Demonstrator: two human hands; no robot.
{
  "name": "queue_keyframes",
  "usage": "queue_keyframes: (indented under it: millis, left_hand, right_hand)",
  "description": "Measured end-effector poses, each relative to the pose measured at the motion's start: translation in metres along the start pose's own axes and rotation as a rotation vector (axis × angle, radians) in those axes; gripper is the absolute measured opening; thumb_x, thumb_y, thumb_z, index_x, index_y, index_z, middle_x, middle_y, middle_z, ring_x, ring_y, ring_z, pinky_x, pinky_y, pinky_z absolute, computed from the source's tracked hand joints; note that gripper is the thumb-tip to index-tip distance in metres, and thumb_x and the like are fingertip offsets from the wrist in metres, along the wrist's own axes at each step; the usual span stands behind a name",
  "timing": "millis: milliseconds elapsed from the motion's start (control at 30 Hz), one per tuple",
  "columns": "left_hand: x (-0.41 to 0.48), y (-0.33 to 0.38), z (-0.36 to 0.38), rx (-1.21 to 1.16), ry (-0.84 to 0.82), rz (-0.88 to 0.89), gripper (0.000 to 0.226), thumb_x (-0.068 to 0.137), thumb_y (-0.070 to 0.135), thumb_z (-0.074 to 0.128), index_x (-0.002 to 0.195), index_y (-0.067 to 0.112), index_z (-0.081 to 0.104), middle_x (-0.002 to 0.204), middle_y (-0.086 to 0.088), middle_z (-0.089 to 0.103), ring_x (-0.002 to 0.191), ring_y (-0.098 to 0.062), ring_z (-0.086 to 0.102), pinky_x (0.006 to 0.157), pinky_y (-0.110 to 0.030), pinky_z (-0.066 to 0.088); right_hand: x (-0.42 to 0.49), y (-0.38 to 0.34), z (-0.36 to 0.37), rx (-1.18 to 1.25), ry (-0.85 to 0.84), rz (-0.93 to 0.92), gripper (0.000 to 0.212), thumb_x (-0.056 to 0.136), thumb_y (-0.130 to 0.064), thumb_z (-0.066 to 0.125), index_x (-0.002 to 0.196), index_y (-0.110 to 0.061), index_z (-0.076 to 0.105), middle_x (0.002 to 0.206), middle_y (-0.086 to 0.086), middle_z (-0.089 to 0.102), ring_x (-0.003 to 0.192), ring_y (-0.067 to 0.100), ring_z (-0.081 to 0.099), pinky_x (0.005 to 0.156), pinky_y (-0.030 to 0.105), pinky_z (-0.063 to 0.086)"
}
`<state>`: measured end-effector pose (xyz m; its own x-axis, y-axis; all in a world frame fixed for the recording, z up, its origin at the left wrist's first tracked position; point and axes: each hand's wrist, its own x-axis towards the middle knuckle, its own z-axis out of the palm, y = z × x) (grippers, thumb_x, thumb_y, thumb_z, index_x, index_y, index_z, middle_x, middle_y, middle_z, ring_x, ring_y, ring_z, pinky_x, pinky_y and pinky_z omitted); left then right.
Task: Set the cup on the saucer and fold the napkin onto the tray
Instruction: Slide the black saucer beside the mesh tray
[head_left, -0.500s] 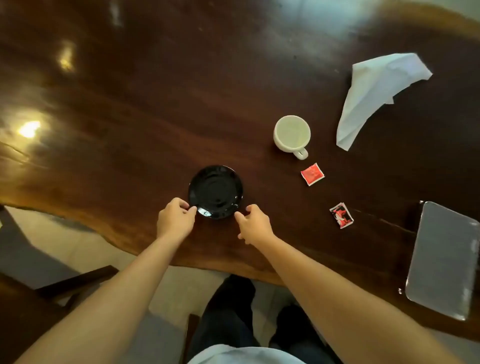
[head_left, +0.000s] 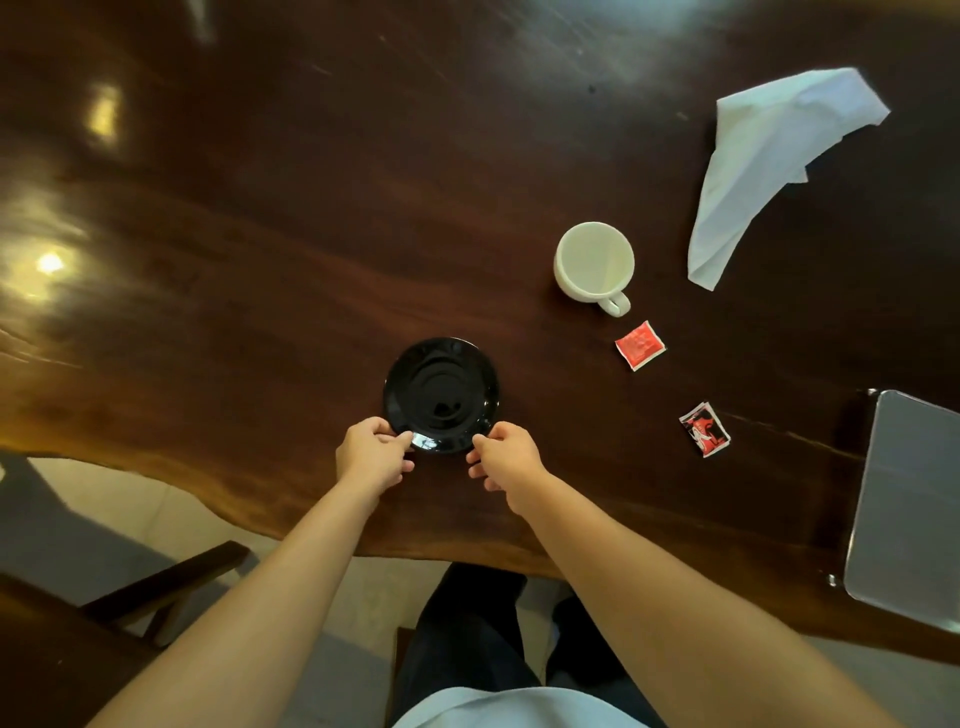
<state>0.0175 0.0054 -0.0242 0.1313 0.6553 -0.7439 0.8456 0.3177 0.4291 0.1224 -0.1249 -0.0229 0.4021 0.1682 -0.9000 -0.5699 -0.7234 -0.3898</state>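
A black glossy saucer lies on the dark wooden table near its front edge. My left hand pinches the saucer's near left rim, and my right hand pinches its near right rim. An empty white cup stands upright to the far right of the saucer, handle toward me. A crumpled white napkin lies beyond the cup at the right. A grey metal tray sits at the table's right edge, cut off by the frame.
Two small red sachets lie between the cup and the tray, a closed red sachet and a torn sachet. A dark wooden chair stands at the lower left. My legs are under the table's front edge.
Both hands stay at the saucer's near rim, their fingers now closed a little more on it. The saucer, cup and napkin have not moved on the table.
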Motion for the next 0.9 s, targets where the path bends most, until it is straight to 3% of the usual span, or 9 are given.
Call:
queue_keyframes:
  millis: [100,333,700,900]
  left_hand:
    - [-0.012,0.004,0.007,-0.014,-0.036,-0.013,0.017,0.091,0.023,0.073,0.081,0.024,0.060,0.081,0.000,0.074,0.064,-0.013,0.071,0.051,-0.026,0.055]
    - [-0.056,0.031,0.048,0.120,-0.168,0.074,0.013,0.089,0.026,0.075,0.087,0.018,0.064,0.078,0.001,0.075,0.068,-0.015,0.071,0.056,-0.026,0.054]
    - [-0.150,0.066,0.153,0.280,-0.322,0.215,0.011,0.090,0.023,0.073,0.094,0.019,0.064,0.087,-0.001,0.074,0.076,-0.017,0.071,0.060,-0.028,0.055]
    - [-0.205,0.057,0.218,0.276,-0.310,0.231,0.015,0.090,0.024,0.073,0.083,0.023,0.060,0.081,0.000,0.074,0.073,-0.018,0.072,0.057,-0.027,0.054]
  right_hand:
    - [-0.005,0.002,-0.017,0.011,0.016,0.014,0.014,0.101,-0.016,0.053,0.087,-0.013,0.053,0.079,0.006,0.068,0.060,0.014,0.060,0.043,0.021,0.039]
    - [-0.029,0.025,-0.084,0.084,0.079,0.027,0.018,0.101,-0.016,0.053,0.084,-0.013,0.052,0.079,0.006,0.067,0.060,0.013,0.055,0.046,0.023,0.038]
    - [-0.061,0.100,-0.206,0.267,0.203,0.043,0.010,0.100,-0.020,0.056,0.098,-0.011,0.060,0.083,0.005,0.067,0.063,0.013,0.056,0.046,0.021,0.041]
    - [-0.069,0.149,-0.274,0.287,0.236,0.017,0.009,0.102,-0.019,0.054,0.103,-0.010,0.058,0.083,0.006,0.065,0.060,0.012,0.055,0.044,0.019,0.040]
